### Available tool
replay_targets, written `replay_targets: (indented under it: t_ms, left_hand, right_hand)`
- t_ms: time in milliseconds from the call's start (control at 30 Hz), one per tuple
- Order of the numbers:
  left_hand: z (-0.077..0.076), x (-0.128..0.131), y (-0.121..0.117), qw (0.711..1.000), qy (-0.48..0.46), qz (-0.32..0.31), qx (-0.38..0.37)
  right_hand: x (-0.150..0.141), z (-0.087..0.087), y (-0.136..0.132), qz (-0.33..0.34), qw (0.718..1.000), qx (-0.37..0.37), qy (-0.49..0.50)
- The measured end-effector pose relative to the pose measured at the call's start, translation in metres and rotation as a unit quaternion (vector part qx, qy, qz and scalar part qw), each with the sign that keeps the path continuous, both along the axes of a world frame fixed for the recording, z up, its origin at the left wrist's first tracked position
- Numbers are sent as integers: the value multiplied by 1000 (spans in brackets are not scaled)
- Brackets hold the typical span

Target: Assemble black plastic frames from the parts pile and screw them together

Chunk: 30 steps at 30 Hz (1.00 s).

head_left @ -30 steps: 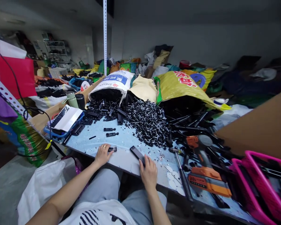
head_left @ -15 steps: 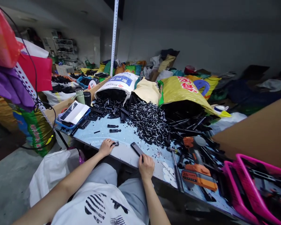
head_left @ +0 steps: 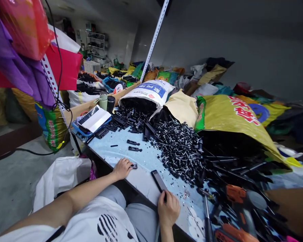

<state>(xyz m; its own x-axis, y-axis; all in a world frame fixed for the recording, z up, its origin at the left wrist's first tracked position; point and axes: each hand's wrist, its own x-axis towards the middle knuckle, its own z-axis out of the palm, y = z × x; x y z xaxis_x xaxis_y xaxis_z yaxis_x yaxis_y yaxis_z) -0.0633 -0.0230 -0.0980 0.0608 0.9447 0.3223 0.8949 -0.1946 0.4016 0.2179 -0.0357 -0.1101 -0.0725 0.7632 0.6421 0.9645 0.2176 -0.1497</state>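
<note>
Near the table's front edge, my left hand (head_left: 123,168) is closed on a small black plastic piece (head_left: 134,166); only its slotted end shows past the fingers. My right hand (head_left: 168,207) grips the near end of a long flat black bar (head_left: 159,180), which lies slanted over the tabletop with slots at its far end. Just beyond my left hand, two black jointed parts (head_left: 134,148) lie side by side on the blue surface, with a short black strip (head_left: 114,146) to their left.
A heap of black pins and screws (head_left: 181,148) spreads behind my hands. Open sacks, one white (head_left: 147,92) and one yellow (head_left: 232,116), spill black parts. On the right lie a hammer (head_left: 207,215) and an orange power drill (head_left: 236,195). A blue tray (head_left: 78,129) stands left.
The view has turned and tilted, so the bench appears shifted and the pink baskets have nearly left the frame. Both hands keep their holds on the same black parts.
</note>
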Motion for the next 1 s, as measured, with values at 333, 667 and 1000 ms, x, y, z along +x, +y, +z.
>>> replay_targets:
  t_ms: [333,667,1000]
  left_hand:
    - [1,4,-1,1000,3,0,22]
    - [2,6,-2,1000,10,14,23]
    - [9,9,-4,999,30,12,32]
  right_hand:
    - [3,3,6,28,998,46,-23]
    - [4,6,6,33,997,64,-36]
    - [8,5,10,24,994,101,-23]
